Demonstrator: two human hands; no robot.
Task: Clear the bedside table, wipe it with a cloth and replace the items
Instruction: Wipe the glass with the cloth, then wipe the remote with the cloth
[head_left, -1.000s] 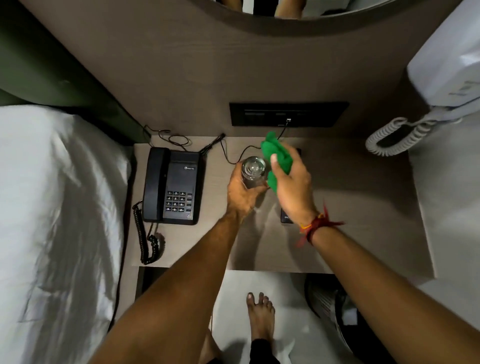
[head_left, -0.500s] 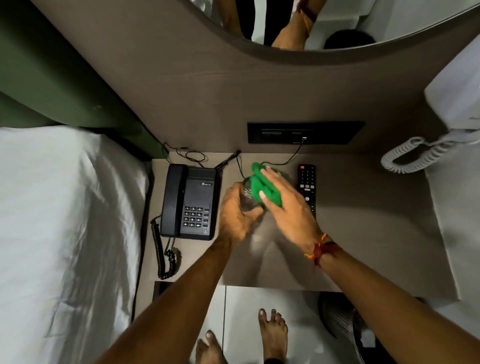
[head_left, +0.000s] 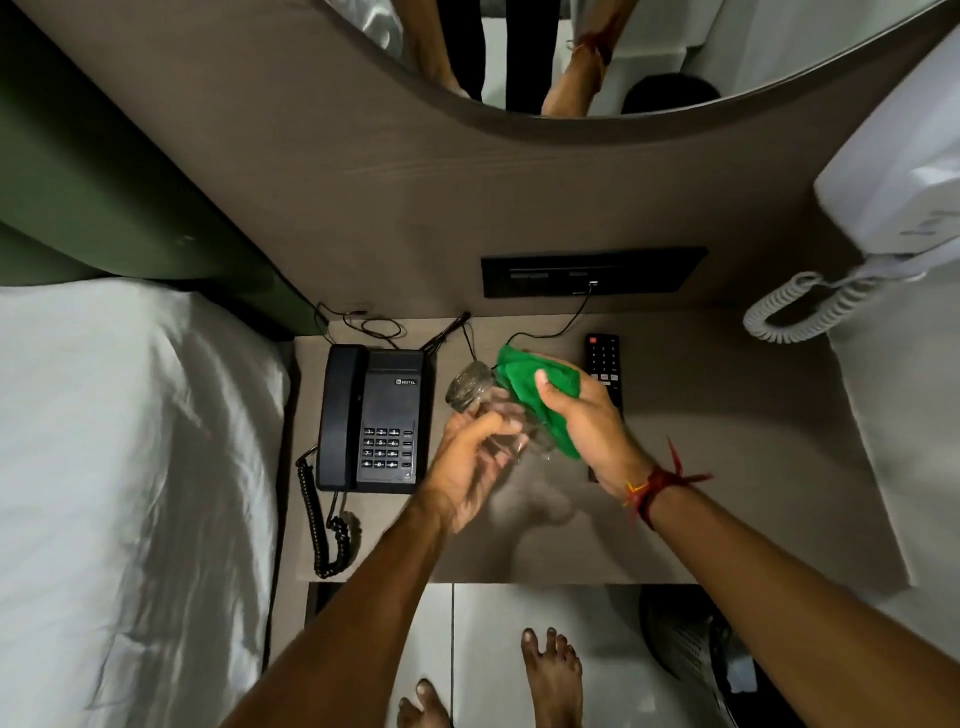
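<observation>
A clear drinking glass (head_left: 475, 391) is tilted on its side above the bedside table (head_left: 727, 467), mouth toward the upper left. My left hand (head_left: 470, 467) grips its base end. My right hand (head_left: 592, 426) holds a green cloth (head_left: 535, 382) pressed against the glass's right side. A black desk telephone (head_left: 371, 418) rests on the table's left part. A black remote control (head_left: 603, 358) lies behind my right hand, partly hidden by it.
The bed with white sheets (head_left: 130, 493) borders the table on the left. A black socket panel (head_left: 592, 272) with a plugged cable sits on the back wall. A white wall phone (head_left: 893, 208) with coiled cord hangs at right. A dark bin (head_left: 685, 644) stands below.
The glass has tipped from upright onto its side in my left hand, and the cloth has moved along it. The camera has shifted, showing more of the mirror and the remote.
</observation>
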